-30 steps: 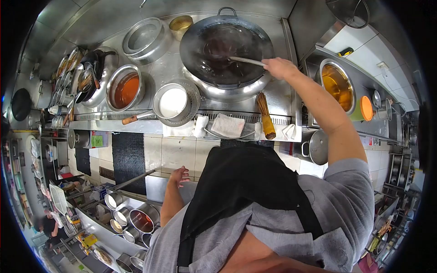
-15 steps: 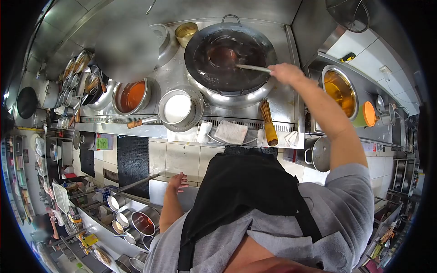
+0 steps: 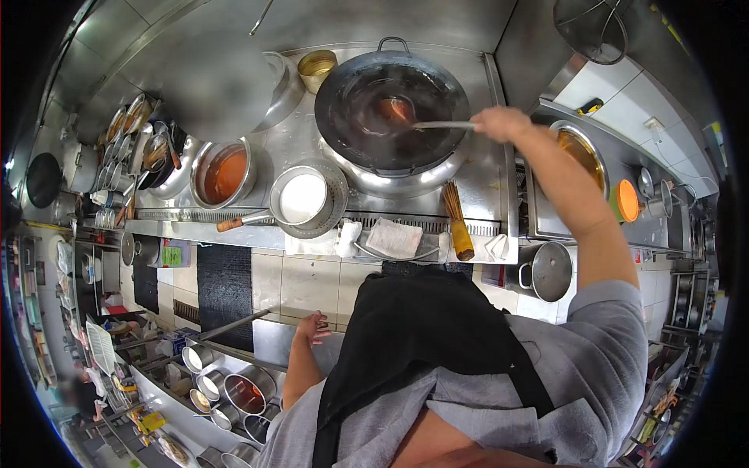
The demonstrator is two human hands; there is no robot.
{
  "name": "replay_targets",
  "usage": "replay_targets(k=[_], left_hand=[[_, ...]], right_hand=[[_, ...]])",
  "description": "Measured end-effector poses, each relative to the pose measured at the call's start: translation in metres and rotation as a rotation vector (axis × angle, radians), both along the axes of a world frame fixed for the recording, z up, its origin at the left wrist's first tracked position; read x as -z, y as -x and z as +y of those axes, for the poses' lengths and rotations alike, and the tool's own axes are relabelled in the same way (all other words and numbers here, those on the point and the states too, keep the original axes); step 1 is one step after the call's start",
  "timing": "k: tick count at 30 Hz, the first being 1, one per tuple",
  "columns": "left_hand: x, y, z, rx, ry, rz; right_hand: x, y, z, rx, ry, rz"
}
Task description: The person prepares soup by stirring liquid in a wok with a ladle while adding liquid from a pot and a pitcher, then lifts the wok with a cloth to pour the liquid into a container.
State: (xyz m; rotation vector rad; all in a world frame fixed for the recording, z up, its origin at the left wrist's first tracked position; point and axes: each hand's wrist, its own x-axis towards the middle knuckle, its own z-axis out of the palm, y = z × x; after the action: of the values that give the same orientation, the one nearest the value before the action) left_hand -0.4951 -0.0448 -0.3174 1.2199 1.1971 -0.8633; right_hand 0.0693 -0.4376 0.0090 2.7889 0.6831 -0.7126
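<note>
My right hand (image 3: pixel 502 125) is closed round the end of a long ladle handle (image 3: pixel 446 125) at the wok's right rim. The ladle's bowl sits in dark liquid inside the big black wok (image 3: pixel 342 117), with reddish liquid showing around it and steam above. My left hand (image 3: pixel 314 327) hangs low beside the black apron (image 3: pixel 425 331), its fingers apart and nothing in it. A pan of white liquid (image 3: pixel 303 196) rests on a perforated metal strainer (image 3: pixel 339 209) to the left of the wok.
A pot of orange-red sauce (image 3: pixel 226 175) stands left on the stove, and a brass-coloured pot (image 3: pixel 317 70) behind. Folded cloths (image 3: pixel 394 239) and a bamboo brush (image 3: pixel 459 222) lie along the front edge. At the right are a bowl of amber liquid (image 3: pixel 581 156) and an orange-topped container (image 3: pixel 626 200).
My right hand has shifted right, pulling the ladle handle with it, and the reddish patch in the wok is brighter. A blurred round shape has come over the back-left pots.
</note>
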Motion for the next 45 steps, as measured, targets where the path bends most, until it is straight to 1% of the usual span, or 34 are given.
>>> replay_targets(k=[1, 3, 4, 6, 7, 8, 9, 10, 12, 13, 14, 15, 16, 18, 19, 20, 21, 23, 24, 26, 27, 28, 29, 31, 33, 35, 36, 38, 39, 41, 43, 45], left_hand=[[0.001, 0.001, 0.001, -0.009, -0.007, -0.006], [-0.003, 0.001, 0.002, -0.009, -0.018, 0.004], [-0.007, 0.001, 0.003, -0.013, -0.028, 0.017], [-0.007, 0.001, 0.005, 0.003, -0.025, 0.020], [-0.005, -0.002, 0.006, 0.017, -0.019, 0.016], [-0.002, -0.004, 0.007, 0.023, -0.017, 0.013], [0.000, -0.007, 0.007, 0.011, -0.017, 0.006], [0.000, -0.007, 0.008, -0.006, -0.019, 0.002], [-0.004, -0.010, 0.016, -0.005, -0.028, -0.007], [-0.008, -0.012, 0.019, 0.006, -0.031, -0.017], [-0.009, -0.014, 0.022, 0.012, -0.034, -0.014], [-0.010, -0.015, 0.026, 0.007, -0.043, -0.012], [-0.011, -0.016, 0.028, 0.000, -0.051, -0.007], [-0.010, -0.019, 0.030, 0.012, -0.052, 0.002], [-0.010, -0.022, 0.029, 0.019, -0.049, 0.008], [-0.009, -0.024, 0.027, 0.017, -0.050, 0.009], [-0.011, -0.030, 0.023, 0.041, -0.045, 0.000], [-0.012, -0.036, 0.022, 0.068, -0.036, -0.008], [-0.011, -0.036, 0.020, 0.065, -0.025, -0.023], [-0.012, -0.035, 0.023, 0.073, -0.022, -0.042], [-0.013, -0.030, 0.025, 0.073, -0.024, -0.036], [-0.015, -0.029, 0.028, 0.089, -0.038, -0.020], [-0.016, -0.029, 0.029, 0.105, -0.051, -0.004], [-0.015, -0.024, 0.032, 0.097, -0.052, 0.001], [-0.009, -0.021, 0.033, 0.071, -0.037, 0.016], [-0.007, -0.023, 0.029, 0.079, -0.029, 0.007], [-0.006, -0.027, 0.028, 0.087, -0.020, 0.002], [-0.006, -0.034, 0.028, 0.062, -0.019, -0.018], [-0.007, -0.033, 0.026, 0.030, -0.017, -0.023], [-0.005, -0.031, 0.030, 0.033, -0.014, -0.026], [-0.004, -0.031, 0.030, 0.036, -0.013, -0.040], [-0.010, -0.030, 0.027, 0.031, -0.028, -0.019]], right_hand=[[-0.007, -0.012, -0.002, 0.061, 0.015, -0.102], [-0.019, -0.027, 0.012, 0.009, 0.066, -0.187], [-0.016, -0.018, 0.025, 0.012, 0.061, -0.184], [0.001, 0.011, 0.048, 0.009, 0.058, -0.198], [0.029, 0.017, 0.044, 0.036, -0.078, -0.143], [0.050, 0.024, 0.037, 0.061, -0.142, -0.111], [0.061, 0.027, 0.029, 0.083, -0.207, -0.081], [0.049, 0.026, 0.023, 0.080, -0.208, -0.082], [0.026, 0.016, 0.007, 0.039, -0.074, -0.018], [0.028, -0.006, -0.005, 0.027, -0.053, -0.069], [0.011, -0.018, -0.005, 0.017, -0.020, -0.088], [-0.011, -0.021, -0.003, 0.004, 0.014, -0.108], [-0.018, -0.016, 0.010, 0.008, 0.012, -0.105], [-0.028, -0.001, 0.038, 0.004, 0.110, -0.207], [-0.007, 0.006, 0.046, 0.013, 0.019, -0.248], [0.014, 0.018, 0.048, 0.041, -0.062, -0.234], [0.040, 0.024, 0.044, 0.056, -0.107, -0.137], [0.061, 0.042, 0.028, 0.121, -0.238, -0.075], [0.059, 0.037, 0.016, 0.119, -0.235, -0.072], [0.043, 0.014, -0.005, 0.019, -0.134, -0.026], [0.023, 0.004, -0.010, 0.023, -0.094, -0.048], [0.002, -0.008, -0.009, 0.004, 0.003, -0.039], [-0.016, -0.013, -0.003, -0.033, 0.053, -0.080], [-0.025, -0.010, 0.019, 0.006, 0.085, -0.181], [-0.008, 0.009, 0.043, -0.001, 0.086, -0.197], [0.035, 0.032, 0.043, 0.055, -0.108, -0.153], [0.046, 0.038, 0.036, 0.060, -0.108, -0.161], [0.058, 0.041, 0.013, 0.087, -0.242, -0.124], [0.045, 0.034, 0.006, 0.086, -0.239, -0.124], [0.002, 0.008, -0.005, 0.010, -0.040, -0.028], [-0.019, -0.020, -0.002, -0.015, 0.056, -0.107], [-0.028, -0.014, 0.024, -0.009, 0.079, -0.149]])
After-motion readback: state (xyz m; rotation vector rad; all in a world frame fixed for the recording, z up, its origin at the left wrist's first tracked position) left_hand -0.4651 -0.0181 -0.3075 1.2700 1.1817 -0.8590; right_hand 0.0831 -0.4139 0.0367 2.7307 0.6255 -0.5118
